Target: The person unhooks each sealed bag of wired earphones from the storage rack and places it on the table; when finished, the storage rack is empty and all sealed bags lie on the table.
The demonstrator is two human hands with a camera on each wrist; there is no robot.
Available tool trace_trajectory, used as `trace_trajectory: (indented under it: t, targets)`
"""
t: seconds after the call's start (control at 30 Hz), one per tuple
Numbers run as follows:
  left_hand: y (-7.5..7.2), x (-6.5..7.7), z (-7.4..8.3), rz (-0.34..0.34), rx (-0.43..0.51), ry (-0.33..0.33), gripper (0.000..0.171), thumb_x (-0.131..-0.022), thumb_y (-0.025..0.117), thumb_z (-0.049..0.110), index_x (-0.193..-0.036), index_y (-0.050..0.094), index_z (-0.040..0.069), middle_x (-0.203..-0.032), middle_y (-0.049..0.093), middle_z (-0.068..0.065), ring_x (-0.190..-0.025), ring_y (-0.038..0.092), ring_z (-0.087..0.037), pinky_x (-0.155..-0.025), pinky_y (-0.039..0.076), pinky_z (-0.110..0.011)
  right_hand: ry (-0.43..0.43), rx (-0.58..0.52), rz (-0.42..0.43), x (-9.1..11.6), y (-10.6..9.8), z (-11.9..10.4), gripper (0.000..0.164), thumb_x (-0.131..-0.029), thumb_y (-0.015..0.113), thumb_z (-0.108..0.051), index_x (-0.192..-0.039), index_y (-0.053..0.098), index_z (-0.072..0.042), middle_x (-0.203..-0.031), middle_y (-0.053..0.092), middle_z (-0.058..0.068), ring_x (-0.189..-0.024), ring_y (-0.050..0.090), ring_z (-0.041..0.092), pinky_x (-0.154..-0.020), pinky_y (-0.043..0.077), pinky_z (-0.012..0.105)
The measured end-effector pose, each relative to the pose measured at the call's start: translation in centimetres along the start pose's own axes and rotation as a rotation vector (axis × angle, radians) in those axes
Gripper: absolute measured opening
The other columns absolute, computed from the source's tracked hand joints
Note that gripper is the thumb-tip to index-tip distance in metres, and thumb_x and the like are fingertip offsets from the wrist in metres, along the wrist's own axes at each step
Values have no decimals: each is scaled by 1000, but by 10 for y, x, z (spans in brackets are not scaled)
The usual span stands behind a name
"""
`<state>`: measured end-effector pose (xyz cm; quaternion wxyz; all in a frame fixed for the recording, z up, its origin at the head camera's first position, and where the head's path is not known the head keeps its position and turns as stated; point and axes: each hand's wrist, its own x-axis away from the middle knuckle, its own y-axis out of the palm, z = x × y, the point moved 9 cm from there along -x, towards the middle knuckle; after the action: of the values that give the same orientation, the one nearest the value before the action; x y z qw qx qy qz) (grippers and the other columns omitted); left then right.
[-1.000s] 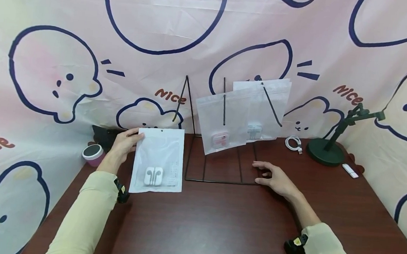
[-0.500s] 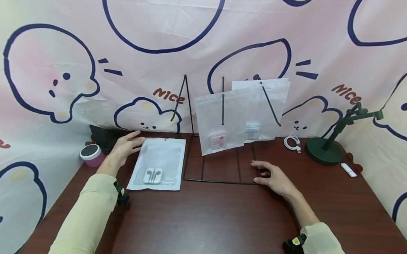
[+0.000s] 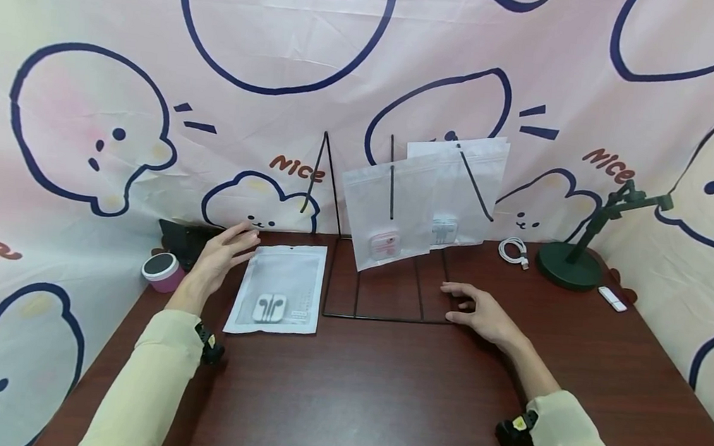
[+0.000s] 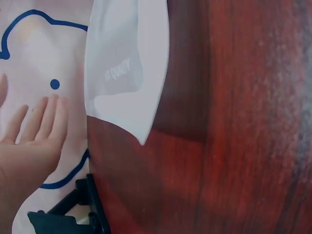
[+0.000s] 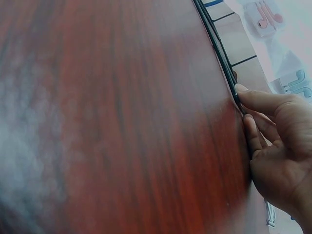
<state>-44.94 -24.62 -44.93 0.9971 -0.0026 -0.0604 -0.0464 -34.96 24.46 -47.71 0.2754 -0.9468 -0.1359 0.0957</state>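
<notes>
My left hand is beside the top left corner of a white zip pouch that lies on the table. Its fingers are extended, and in the left wrist view they are apart from the pouch. Inside the pouch, white earphones in a case show through the front. At the right front corner of a black wire display rack, my right hand grips the base wire between thumb and curled fingers. Two more pouches hang on the rack's hooks, the front one with pink earphones, the rear one with white ones.
At the back left stand a pink jar with a dark lid top and a black object. On the right are a coiled white cable, a dark green stand and a small white stick. A patterned cloth hangs behind.
The left hand has let go of the pouch with the white earphones, which has gone from tilted up to flat on the table. The right hand stays at the rack corner.
</notes>
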Motion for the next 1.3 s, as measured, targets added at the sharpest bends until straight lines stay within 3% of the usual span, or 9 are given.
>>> trace_trajectory:
  t: [0.13,0.33,0.5,0.7,0.9,1.03,1.13,1.3]
  targets:
    - [11,3,9,-41,41,45,72,-93,66,25,-155,28,18,-154,34,-15,-137,41,-29,-112,33,-46,7,-12,-7,-1,1,3,53,-87,69,1,-137,51,1,-140,52,20,-128,46,39,-100,38,57]
    - [36,11,30,-108,48,106,68,-95,64,21,-154,31,16,-153,38,-12,-134,46,-25,-108,38,-43,9,16,-9,-1,-2,9,53,-87,73,-8,-136,54,-8,-138,55,10,-127,49,29,-99,43,45]
    - [66,25,54,-182,22,148,64,-96,61,17,-153,31,15,-152,40,-12,-135,45,-29,-104,41,-39,-7,12,-6,0,-2,12,53,-87,74,-11,-136,55,-8,-137,56,9,-126,50,29,-96,44,39]
    - [105,37,80,-287,28,238,58,-99,58,17,-152,34,11,-151,41,-17,-135,43,-33,-109,36,-49,-2,7,-5,2,-1,8,52,-87,72,-7,-136,54,-5,-137,56,12,-127,49,30,-98,42,47]
    - [137,46,96,-342,38,301,55,-100,55,16,-151,35,12,-148,44,-16,-133,47,-29,-107,41,-43,-7,-35,-19,7,1,-15,53,-87,69,2,-136,51,4,-137,53,22,-127,46,40,-99,39,58]
    - [159,50,108,-391,87,351,51,-101,52,14,-150,38,11,-146,47,-15,-133,47,-31,-109,37,-48,-4,-17,-16,5,0,-12,52,-87,70,-1,-136,52,0,-138,54,18,-127,47,37,-99,40,55]
    - [170,46,113,-384,108,367,47,-101,53,17,-146,44,14,-144,50,-13,-131,50,-29,-110,35,-49,-6,4,-14,1,0,-1,52,-88,71,-5,-137,53,-4,-138,55,13,-127,48,32,-99,42,49]
    - [181,33,120,-305,71,362,52,-96,63,28,-144,47,18,-142,49,-9,-127,52,-26,-109,38,-44,-8,16,-13,-2,-1,8,53,-88,72,-10,-137,54,-8,-138,55,10,-127,49,29,-98,44,42]
